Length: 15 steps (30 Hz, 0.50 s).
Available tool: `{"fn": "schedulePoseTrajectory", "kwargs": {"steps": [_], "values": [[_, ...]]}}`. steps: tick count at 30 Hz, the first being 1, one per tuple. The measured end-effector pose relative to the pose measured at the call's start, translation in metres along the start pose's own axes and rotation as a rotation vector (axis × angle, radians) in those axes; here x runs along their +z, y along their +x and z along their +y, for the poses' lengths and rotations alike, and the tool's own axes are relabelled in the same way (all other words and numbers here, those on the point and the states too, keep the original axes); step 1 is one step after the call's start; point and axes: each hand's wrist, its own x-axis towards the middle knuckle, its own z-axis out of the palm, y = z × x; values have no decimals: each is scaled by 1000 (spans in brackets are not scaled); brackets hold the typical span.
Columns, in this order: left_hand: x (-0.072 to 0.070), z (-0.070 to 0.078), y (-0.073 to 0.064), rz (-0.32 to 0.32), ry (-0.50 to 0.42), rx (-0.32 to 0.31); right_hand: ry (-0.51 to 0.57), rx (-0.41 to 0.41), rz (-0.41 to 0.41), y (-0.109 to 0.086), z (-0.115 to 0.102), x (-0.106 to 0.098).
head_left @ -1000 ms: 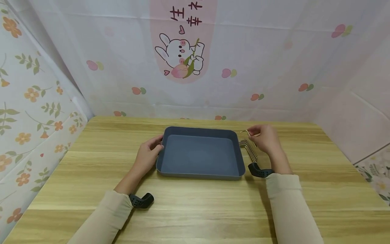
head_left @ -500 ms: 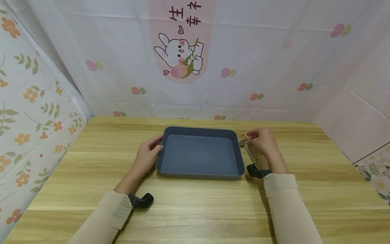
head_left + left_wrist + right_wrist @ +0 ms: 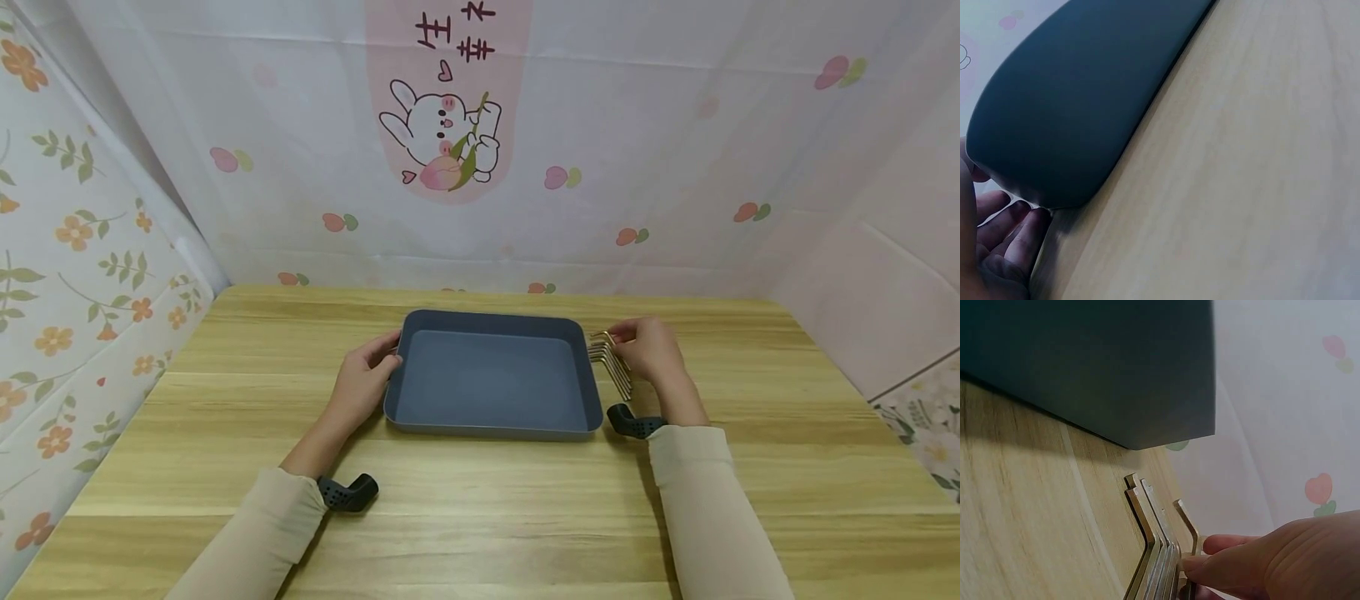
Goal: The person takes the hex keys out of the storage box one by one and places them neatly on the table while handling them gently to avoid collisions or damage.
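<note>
A shallow blue-grey tray [image 3: 491, 379] sits on the table, and nothing shows inside it. My left hand [image 3: 363, 379] holds its left side, the thumb at the rim and the bent fingers [image 3: 1029, 234] against the outer wall near the bottom. Beyond the tray's right side, several L-shaped hex keys [image 3: 1154, 550] lie nested together in a row, short arms toward the tray. My right hand [image 3: 648, 350] pinches one gold hex key [image 3: 1188, 522] between thumb and fingers, at the far end of that row. Its long arm is partly hidden by the hand.
The wood-grain table [image 3: 480, 517] stretches in front of the tray and to both sides. A printed cloth [image 3: 600, 125] hangs behind its back edge. Each wrist carries a dark camera mount, one of them [image 3: 348, 493] near the front left.
My right hand has lowered the pinched hex key and brought it nearer to me, close beside the row. The left hand and the tray have stayed in place.
</note>
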Motion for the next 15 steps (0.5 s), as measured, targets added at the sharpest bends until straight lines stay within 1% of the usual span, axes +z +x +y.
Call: {"fn": "schedulePoseTrajectory", "kwargs": {"steps": [10, 15], "values": [[0, 1, 0, -4, -7, 0, 24, -8, 10, -1, 2, -1], [0, 1, 0, -5, -8, 1, 29, 2, 13, -2, 2, -1]]}}
